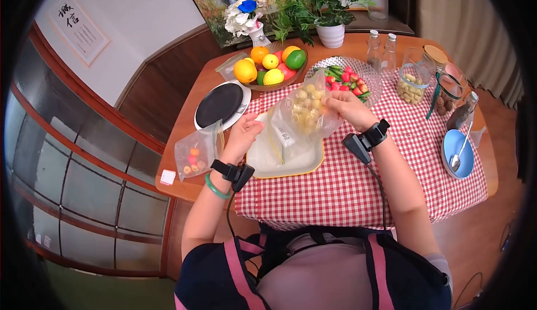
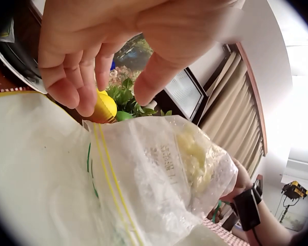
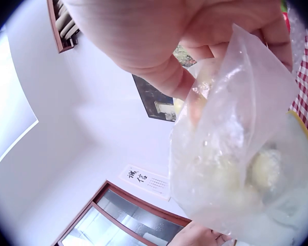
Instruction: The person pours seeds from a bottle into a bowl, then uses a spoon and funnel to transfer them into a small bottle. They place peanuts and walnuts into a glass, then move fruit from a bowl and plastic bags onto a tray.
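Observation:
A clear zip bag (image 1: 285,122) of pale yellow-green round fruits (image 1: 307,108) hangs tilted over a white tray (image 1: 307,167) with a yellow rim. My right hand (image 1: 352,108) grips the bag at its fruit-filled end; in the right wrist view, thumb and fingers of this hand (image 3: 179,41) pinch the plastic. The yellow-striped zip mouth (image 2: 110,179) points left and down toward the tray. Just left of it, my left hand (image 1: 243,136) is raised with bent fingers. A gap shows between its thumb and fingers (image 2: 84,97) in the left wrist view, with nothing held there.
Another zip bag (image 1: 193,156) with small orange and pink fruits lies left, below a round black-topped scale (image 1: 221,103). Behind stand a fruit basket (image 1: 268,86) and a glass bowl (image 1: 372,97) of red and green produce. Bottles (image 1: 387,55), jars (image 1: 413,86) and a blue bowl (image 1: 450,142) with a spoon stand right.

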The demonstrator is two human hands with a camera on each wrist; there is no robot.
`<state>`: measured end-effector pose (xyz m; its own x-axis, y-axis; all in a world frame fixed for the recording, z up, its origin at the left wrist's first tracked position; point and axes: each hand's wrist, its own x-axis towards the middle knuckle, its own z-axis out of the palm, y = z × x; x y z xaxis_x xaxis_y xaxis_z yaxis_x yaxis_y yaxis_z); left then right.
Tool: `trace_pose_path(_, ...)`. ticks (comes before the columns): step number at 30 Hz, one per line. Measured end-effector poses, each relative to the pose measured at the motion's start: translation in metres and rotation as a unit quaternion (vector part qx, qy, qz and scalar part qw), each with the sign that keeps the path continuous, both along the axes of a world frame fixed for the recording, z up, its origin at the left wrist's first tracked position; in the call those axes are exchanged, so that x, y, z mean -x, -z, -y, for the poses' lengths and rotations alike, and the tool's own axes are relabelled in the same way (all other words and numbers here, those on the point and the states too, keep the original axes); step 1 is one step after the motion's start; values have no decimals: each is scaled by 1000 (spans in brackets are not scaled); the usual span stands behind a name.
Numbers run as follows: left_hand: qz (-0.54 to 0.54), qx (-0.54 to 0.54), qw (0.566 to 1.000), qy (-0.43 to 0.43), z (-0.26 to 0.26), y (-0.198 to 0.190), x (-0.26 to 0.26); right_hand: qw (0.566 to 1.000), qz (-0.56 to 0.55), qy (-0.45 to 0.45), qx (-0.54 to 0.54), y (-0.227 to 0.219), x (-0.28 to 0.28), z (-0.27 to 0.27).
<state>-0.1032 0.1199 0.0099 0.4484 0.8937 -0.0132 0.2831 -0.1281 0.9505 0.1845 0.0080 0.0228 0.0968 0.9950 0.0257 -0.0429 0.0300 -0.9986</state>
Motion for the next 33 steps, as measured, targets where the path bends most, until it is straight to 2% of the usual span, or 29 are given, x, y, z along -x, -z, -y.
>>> trace_pose_path(3, -114, 35, 993, -14, -4, 3, 0, 999, 26, -20, -6, -3, -1, 0)
trace_pose_path(6, -188, 103, 971, 106, -9, -2, -1, 999, 40, -16, -21, -10, 5, 3)
trace_pose_path(9, -63, 108, 984, 128, -10, 11, -3, 996, 82, 22, -34, -10, 4, 1)
trace_pose_path(11, 89, 161, 978, 99, -8, 11, -4, 988, 139, 64, -32, -12, 1, 3)
trace_pose_path(13, 210, 229, 947, 84, -5, 6, -5, 970, 214, 113, -24, -21, 0, 10)
trace_pose_path(15, 298, 308, 900, 86, -4, -1, -4, 964, 223, 134, -45, -15, -6, 5)
trace_pose_path(18, 253, 265, 918, 150, 19, -21, -21, 971, 191, 126, -70, -15, -3, 6)
trace_pose_path(21, 165, 193, 953, 164, 24, -15, -28, 980, 151, 90, -96, -25, 8, 12)
trace_pose_path(22, 37, 145, 967, 207, 12, -8, -22, 982, 140, 77, -105, -28, 11, 14)
trace_pose_path(25, -56, 100, 971, 209, 14, -1, -32, 986, 108, 62, -108, -30, 14, 14)
trace_pose_path(28, 3, 180, 965, 192, 16, 1, -39, 987, 91, 71, -112, -35, 17, 18)
trace_pose_path(31, 50, 229, 947, 222, 19, -1, -43, 987, 56, 89, -123, -33, 17, 15)
trace_pose_path(33, -3, 179, 951, 254, 19, 2, -45, 987, 52, 89, -122, -36, 16, 18)
